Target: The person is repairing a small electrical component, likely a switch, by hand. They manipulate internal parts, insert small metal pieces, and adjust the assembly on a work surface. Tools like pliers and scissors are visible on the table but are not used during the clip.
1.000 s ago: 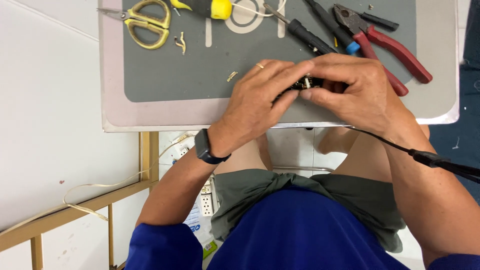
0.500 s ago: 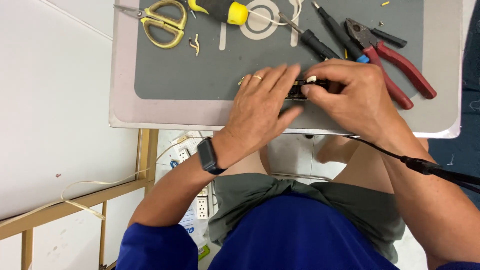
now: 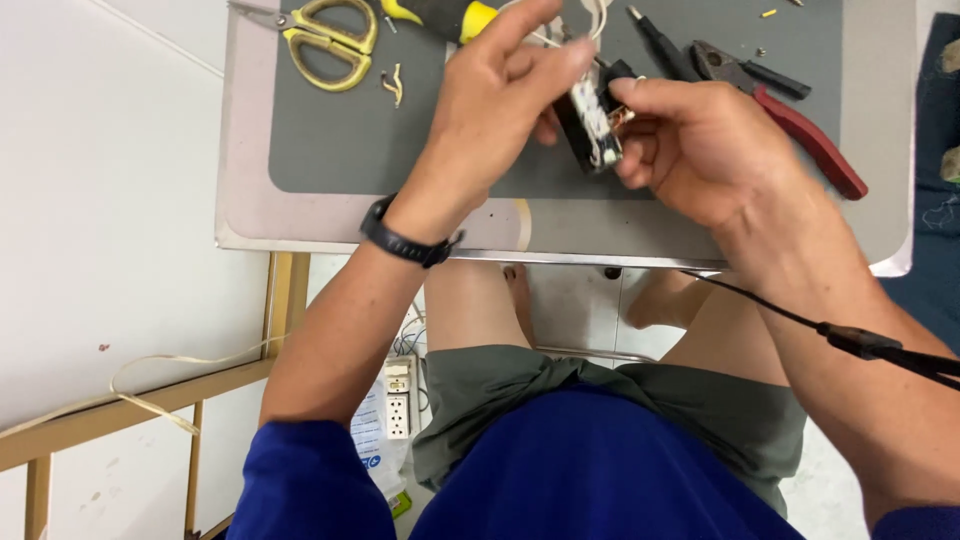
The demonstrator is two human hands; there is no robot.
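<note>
Above grey mat (image 3: 360, 140), black plug (image 3: 590, 125) pinched between left hand (image 3: 500, 90) and right hand (image 3: 700, 140).

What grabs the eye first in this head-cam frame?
Both hands, raised over the grey mat at top centre: the left hand and right hand pinch a small black-and-white electrical part between them. Next, the yellow-handled scissors at the mat's upper left and the red-handled pliers at its right.
</note>
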